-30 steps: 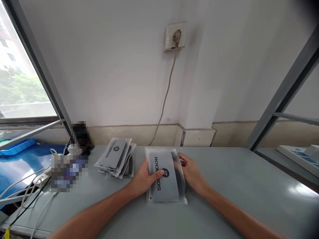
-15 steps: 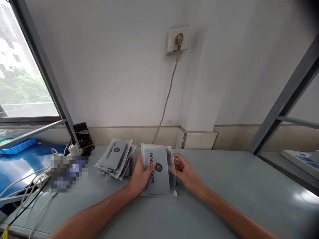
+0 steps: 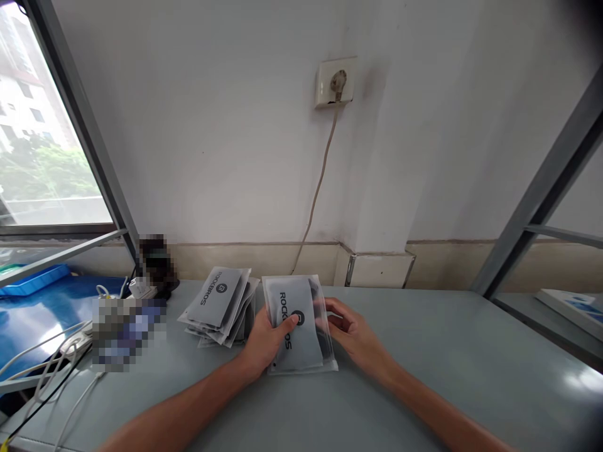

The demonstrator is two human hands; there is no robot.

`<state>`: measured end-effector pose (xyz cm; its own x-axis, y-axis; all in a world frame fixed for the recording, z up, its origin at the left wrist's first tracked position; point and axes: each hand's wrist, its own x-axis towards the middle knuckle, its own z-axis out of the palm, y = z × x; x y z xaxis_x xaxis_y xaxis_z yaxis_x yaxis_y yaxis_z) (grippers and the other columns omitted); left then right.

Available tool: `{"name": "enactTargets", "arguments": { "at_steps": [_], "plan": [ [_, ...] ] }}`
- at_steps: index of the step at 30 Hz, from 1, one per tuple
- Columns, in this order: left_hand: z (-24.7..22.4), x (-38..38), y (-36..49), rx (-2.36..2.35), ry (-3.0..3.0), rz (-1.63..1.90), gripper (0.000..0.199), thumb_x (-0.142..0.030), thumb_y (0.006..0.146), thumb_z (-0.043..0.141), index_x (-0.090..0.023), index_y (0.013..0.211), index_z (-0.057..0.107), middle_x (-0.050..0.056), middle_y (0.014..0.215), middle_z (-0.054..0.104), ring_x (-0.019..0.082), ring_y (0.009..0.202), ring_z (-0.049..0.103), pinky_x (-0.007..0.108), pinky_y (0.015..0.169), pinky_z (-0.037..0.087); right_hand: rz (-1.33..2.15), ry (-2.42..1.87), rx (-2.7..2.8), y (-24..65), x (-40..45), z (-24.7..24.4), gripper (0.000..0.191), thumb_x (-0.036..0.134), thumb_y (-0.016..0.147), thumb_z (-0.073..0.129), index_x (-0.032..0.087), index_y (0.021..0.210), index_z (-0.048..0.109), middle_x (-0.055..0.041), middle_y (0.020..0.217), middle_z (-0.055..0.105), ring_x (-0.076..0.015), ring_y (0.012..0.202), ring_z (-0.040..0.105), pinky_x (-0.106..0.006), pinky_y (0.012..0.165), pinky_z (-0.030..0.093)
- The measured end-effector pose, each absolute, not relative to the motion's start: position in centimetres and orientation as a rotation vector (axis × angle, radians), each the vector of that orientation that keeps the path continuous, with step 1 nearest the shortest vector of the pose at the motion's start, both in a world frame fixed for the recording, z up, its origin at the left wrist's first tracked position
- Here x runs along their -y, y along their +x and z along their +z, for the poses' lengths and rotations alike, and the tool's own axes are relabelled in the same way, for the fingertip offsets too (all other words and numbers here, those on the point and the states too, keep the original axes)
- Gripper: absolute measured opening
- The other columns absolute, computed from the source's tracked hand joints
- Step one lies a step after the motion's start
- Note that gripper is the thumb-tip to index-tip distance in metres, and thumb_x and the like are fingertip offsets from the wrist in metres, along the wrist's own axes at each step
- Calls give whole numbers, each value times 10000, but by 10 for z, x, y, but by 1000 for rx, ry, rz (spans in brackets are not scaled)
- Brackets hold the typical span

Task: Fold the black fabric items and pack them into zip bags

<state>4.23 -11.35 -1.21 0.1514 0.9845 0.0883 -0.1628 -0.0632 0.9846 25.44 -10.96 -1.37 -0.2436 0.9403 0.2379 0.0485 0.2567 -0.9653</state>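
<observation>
One ROCKBROS pouch between left hand and right hand

One pale wall stands behind one grey tabletop. Left of centre rests one loose stack of pouches; at least four edges show, though overlap prevents an exact count.

The single held pouch, frosted plastic, sits over the tabletop to the right of that stack. Its long axis runs away from the person, far end leaning slightly left. It lies rightward from the left grip, which is nearer: that hand clasps the left edge, thumb pressed on the front beside the round logo. From the right hand it lies leftward; those curled fingers meet the see-through right margin, but I cannot tell whether they pinch it or merely touch.

Smaller still, one socket on the wall holds one plug with one cord.
</observation>
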Motion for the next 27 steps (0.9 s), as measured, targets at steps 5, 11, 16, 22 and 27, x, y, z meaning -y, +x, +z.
{"name": "enactTargets", "arguments": {
  "at_steps": [5, 11, 16, 22, 27],
  "plan": [
    [-15, 114, 40, -918, 1073, 1123, 585, -609, 794, 821, -166, 1152, 691, 126, 1105, 780, 269, 944, 746, 360, 824, 597, 1365, -879, 1551, 254, 114, -7, 622, 552, 833, 787, 384, 1400, 594, -26, 1381, 666, -267, 973, 720, -399, 845, 608],
    [-15, 113, 38, -934, 1107, 1132, 592, -565, 775, 854, -157, 1174, 695, 137, 1150, 771, 275, 989, 740, 359, 864, 587, 1472, -841, 1564, 254, 117, -2, 785, 569, 858, 771, 400, 1535, 411, -71, 1587, 473, -269, 1024, 723, -436, 853, 614],
    [-10, 113, 41, -972, 1148, 1338, 572, -553, 770, 858, -161, 1148, 685, 128, 1146, 768, 280, 1030, 728, 370, 900, 578, 1397, -837, 1569, 258, 111, -4, 526, 544, 831, 816, 309, 1232, 571, -67, 1303, 657, -217, 898, 707, -419, 860, 575],
    [-9, 117, 40, -927, 1069, 1190, 604, -589, 781, 834, -168, 1186, 681, 139, 1216, 756, 303, 1096, 719, 365, 890, 582, 1501, -790, 1654, 259, 116, 1, 528, 497, 897, 763, 337, 1375, 607, -46, 1342, 685, -255, 1061, 701, -433, 985, 548],
    [-13, 115, 39, -938, 1021, 1151, 562, -536, 777, 858, -169, 1169, 694, 128, 1177, 771, 279, 1004, 740, 361, 860, 587, 1524, -792, 1643, 261, 115, -3, 805, 496, 905, 751, 398, 1600, 358, -65, 1572, 509, -235, 976, 700, -394, 816, 594]
  ]
}}
